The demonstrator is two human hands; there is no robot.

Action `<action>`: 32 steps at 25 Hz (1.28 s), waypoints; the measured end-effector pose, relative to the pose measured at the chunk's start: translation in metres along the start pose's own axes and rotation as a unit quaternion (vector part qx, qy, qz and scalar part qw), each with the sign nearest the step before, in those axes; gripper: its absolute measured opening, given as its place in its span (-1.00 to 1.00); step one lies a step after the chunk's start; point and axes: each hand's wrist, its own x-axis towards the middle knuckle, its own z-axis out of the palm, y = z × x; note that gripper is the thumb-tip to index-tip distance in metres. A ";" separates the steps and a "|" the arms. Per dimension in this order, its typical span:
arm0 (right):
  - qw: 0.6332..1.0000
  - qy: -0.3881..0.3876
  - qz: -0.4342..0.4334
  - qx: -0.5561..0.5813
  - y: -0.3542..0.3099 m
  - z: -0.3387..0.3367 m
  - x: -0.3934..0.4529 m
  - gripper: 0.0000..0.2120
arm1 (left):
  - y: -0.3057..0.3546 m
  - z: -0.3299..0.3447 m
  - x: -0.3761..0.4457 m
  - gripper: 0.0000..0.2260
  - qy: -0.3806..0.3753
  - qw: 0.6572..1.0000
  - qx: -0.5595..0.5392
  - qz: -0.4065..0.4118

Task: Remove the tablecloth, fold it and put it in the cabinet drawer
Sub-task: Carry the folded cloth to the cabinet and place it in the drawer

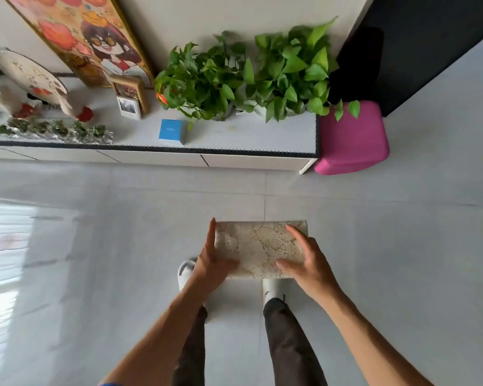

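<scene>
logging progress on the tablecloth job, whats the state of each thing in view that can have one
tablecloth: folded into a compact rectangle, held off the floor between both hands
left hand: fingers straight along the cloth's left end, thumb on top
right hand: fingers on top of the cloth's right end, thumb at the near edge
cabinet drawers: fronts flush, all closed
blue box: closed, lying on the cabinet top
potted plants: upright on the cabinet top

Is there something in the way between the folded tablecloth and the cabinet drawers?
Nothing visible. Both hands, left hand and right hand, hold the folded tablecloth above bare floor; the closed cabinet drawers lie ahead.
</scene>
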 end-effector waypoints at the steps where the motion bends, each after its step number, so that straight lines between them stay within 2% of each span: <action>1: 1.000 0.009 0.007 0.000 0.010 0.012 0.016 -0.28 | -0.012 -0.004 0.024 -0.10 -0.002 0.999 -0.031 -0.026; 2: 1.000 0.013 0.014 -0.001 0.019 0.023 0.032 -0.29 | -0.024 -0.008 0.049 -0.20 -0.006 0.997 -0.062 -0.048; 4: 0.999 0.022 0.020 0.012 0.038 0.046 0.069 -0.30 | -0.041 -0.017 0.100 -0.57 -0.015 0.993 -0.096 -0.067; 5: 0.999 0.020 0.029 0.033 0.049 0.058 0.086 -0.30 | -0.046 -0.022 0.121 -0.69 -0.029 0.990 -0.116 -0.080; 6: 0.998 0.022 0.035 0.054 0.063 0.070 0.106 -0.32 | -0.054 -0.024 0.147 -0.71 -0.050 0.986 -0.133 -0.088; 8: 0.992 0.033 0.062 0.106 0.093 0.092 0.152 -0.35 | -0.073 -0.030 0.205 -0.62 -0.124 0.979 -0.140 -0.082; 11: 0.973 0.085 0.145 0.159 0.148 0.118 0.232 -0.54 | -0.103 -0.024 0.295 -0.61 -0.208 0.975 -0.072 -0.031; 12: 0.948 0.123 0.186 0.229 0.165 0.122 0.261 -0.64 | -0.115 -0.022 0.320 -0.63 -0.214 0.975 -0.053 -0.007; 13: 0.908 0.146 0.219 0.327 0.175 0.125 0.288 -0.68 | -0.124 -0.022 0.341 -0.63 -0.223 0.974 -0.039 0.006; 15: 0.822 0.150 0.223 0.502 0.197 0.132 0.348 -0.54 | -0.143 -0.026 0.384 -0.59 -0.245 0.969 -0.037 0.018; 17: 0.767 0.140 0.173 0.602 0.214 0.137 0.402 -0.34 | -0.157 -0.034 0.422 -0.57 -0.270 0.962 -0.022 0.034; 20: 0.713 0.099 0.091 0.689 0.220 0.139 0.470 -0.15 | -0.169 -0.046 0.460 -0.55 -0.292 0.955 0.012 0.052; 23: 0.679 0.061 0.023 0.731 0.212 0.143 0.513 -0.07 | -0.174 -0.060 0.467 -0.57 -0.306 0.949 0.045 0.062; 26: 0.670 0.064 0.012 0.740 0.204 0.146 0.534 -0.06 | -0.175 -0.072 0.454 -0.58 -0.282 0.951 0.096 0.078; 29: 0.694 0.106 0.045 0.711 0.207 0.142 0.537 -0.09 | -0.170 -0.077 0.438 -0.60 -0.272 0.953 0.090 0.098; 32: 0.705 0.116 0.074 0.696 0.210 0.136 0.532 -0.07 | -0.163 -0.077 0.429 -0.61 -0.298 0.946 0.057 0.111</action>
